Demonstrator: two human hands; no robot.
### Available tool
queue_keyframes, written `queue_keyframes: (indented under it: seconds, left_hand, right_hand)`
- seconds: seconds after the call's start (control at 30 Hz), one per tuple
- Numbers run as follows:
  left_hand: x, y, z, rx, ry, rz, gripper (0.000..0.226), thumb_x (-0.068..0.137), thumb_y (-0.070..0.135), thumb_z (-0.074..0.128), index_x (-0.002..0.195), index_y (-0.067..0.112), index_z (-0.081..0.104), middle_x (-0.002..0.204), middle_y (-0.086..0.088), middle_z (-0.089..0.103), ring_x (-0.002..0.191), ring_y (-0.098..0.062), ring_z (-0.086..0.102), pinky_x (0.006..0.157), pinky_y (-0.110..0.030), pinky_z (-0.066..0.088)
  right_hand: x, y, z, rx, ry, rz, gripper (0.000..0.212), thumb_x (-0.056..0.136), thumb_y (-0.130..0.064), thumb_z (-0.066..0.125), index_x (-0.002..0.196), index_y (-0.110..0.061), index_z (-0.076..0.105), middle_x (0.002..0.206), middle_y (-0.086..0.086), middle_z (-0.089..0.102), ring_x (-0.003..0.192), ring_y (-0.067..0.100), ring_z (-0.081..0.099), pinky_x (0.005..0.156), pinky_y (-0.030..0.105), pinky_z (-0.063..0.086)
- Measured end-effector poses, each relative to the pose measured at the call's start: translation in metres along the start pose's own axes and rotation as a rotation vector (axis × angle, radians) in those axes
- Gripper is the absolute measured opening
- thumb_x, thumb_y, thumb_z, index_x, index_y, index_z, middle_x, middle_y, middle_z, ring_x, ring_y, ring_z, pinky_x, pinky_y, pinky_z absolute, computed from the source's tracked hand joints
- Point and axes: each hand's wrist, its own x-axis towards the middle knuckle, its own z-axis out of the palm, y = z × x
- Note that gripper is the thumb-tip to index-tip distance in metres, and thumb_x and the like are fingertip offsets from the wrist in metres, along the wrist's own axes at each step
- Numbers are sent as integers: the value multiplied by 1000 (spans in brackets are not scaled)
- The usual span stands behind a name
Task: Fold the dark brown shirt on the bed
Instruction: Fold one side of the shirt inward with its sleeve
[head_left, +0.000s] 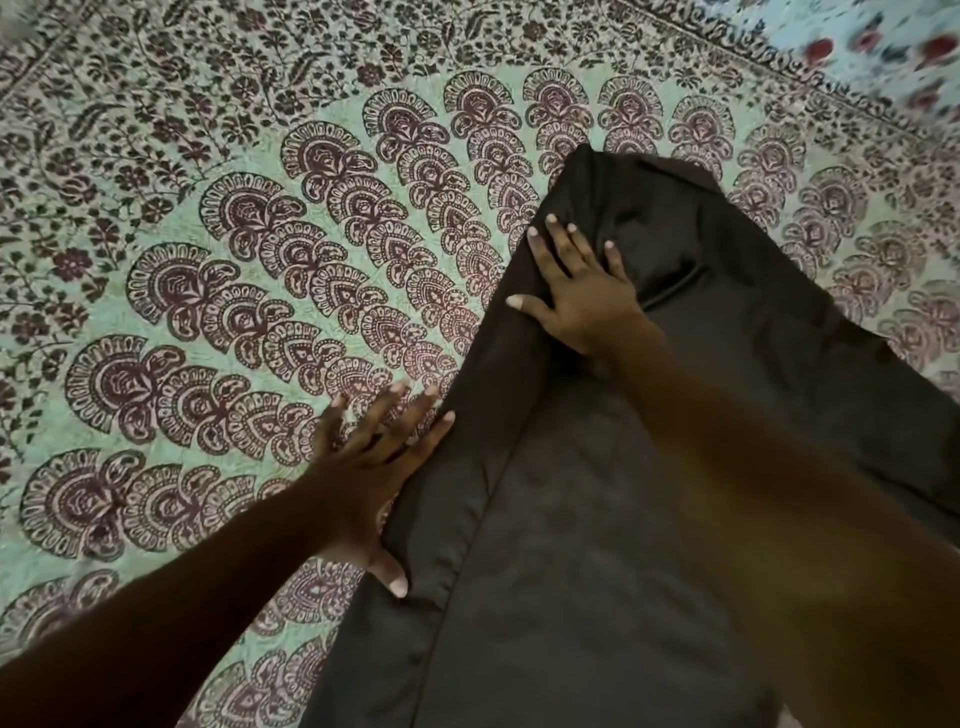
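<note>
Pretty busy bedspread (208, 270) here: pale mint green with rows of maroon fan-shaped paisley motifs curving across it. Along the far side runs a wide border (156, 78) of dark leafy vines and little flowers. Up in the top right corner there's a light blue cloth (883, 47) with blurry red flowers.

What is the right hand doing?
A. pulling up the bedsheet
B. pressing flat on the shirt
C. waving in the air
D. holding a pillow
B: the right hand lies with its fingers spread out on the shirt, and it holds nothing.
</note>
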Motion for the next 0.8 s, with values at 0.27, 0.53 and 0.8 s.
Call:
queue_keyframes:
  seconds: [0.27,0.53,0.8]
  left_hand:
    - [3,-1,-5,-64,-94,-24,166,34,97,69,149,45,-39,157,11,-49,146,-27,-46,113,-76,-15]
    - [4,2,-7,-68,-120,-33,164,38,92,73,148,45,-40,155,12,-52,145,-26,-48,112,-75,-19]
    - [1,1,-8,-68,-78,-19,166,33,96,69,154,42,-31,161,10,-43,147,-23,-45,112,-74,-19]
  right_hand:
    - [-13,-26,10,-10,129,-82,86,102,-69,25,167,-14,15,175,9,8,162,28,9,130,53,11]
    - [56,18,-4,-23,88,0,104,90,-88,8,168,-18,6,176,4,4,163,24,5,129,51,0]
    - [34,-7,-26,9,177,10,93,102,-70,27,166,-6,10,175,16,1,162,34,0,130,54,7]
